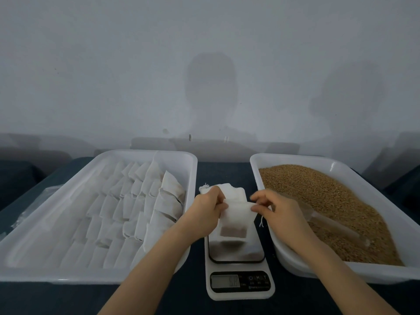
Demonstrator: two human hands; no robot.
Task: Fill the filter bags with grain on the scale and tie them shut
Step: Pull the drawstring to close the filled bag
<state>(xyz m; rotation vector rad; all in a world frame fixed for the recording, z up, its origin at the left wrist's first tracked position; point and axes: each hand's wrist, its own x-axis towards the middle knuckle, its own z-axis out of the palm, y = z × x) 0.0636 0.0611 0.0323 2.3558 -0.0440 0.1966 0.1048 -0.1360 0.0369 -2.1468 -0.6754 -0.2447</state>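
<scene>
Background: one pale grey wall (pixel 91 64) carrying soft shadows, above one dark blue table surface (pixel 68 298).

Components, in order of size:

1. Two white rectangular plastic trays. The left tray (pixel 68 275) holds flat white paper filter bags (pixel 127 201) laid in overlapping rows; they overlap too much for an exact count. The right tray (pixel 295 156) holds one bed of loose brown grain (pixel 329 196).
2. One white digital kitchen scale (pixel 238 292) with a dark reflective platform, positioned between the two trays. The digits on its display cannot be read.
3. One translucent plastic scoop (pixel 334 225), lying on the grain in the right tray.
4. One small stack of empty white filter bags (pixel 234 192), on the table just beyond the scale.
5. One white filter bag (pixel 236 217), held upright over the scale platform, with a shallow brown layer of grain in its bottom. Whether its lower edge touches the platform cannot be determined.
6. One white drawstring (pixel 261 221), hanging from the right top corner of the held bag.

Hands: two, both engaged on the held bag. The left hand (pixel 208 208) grips the left top edge with curled fingers. The right hand (pixel 279 210) pinches the right top corner between thumb and forefinger.
</scene>
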